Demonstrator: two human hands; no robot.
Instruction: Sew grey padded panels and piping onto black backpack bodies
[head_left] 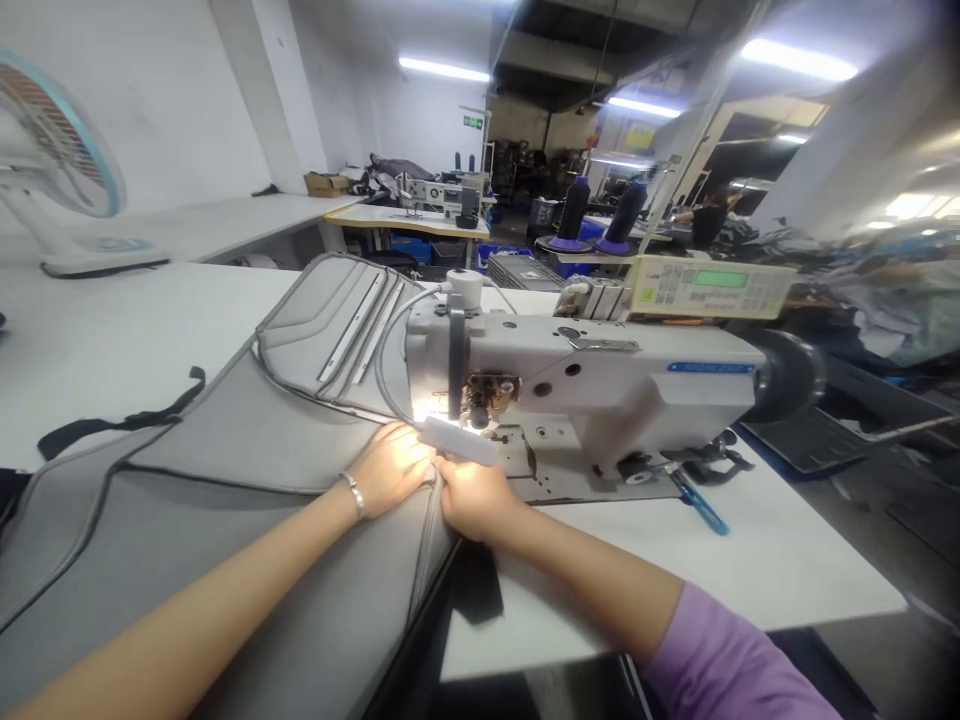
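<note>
A large grey piped fabric piece (247,440) spreads over the left of the table and hangs toward me. My left hand (391,468) presses on it with fingers bent, just left of the lit needle area of the white sewing machine (615,370). My right hand (476,498) is closed on the piece's edge seam, close beside the left hand. A white plate (459,441) on the machine head partly covers the spot above my fingertips. The needle itself is hidden.
Blue-handled snips (701,502) lie right of the machine base. A control panel (716,287) and thread cones (574,212) stand behind. A white fan (97,255) is at far left. Black straps (120,420) lie on the table at left.
</note>
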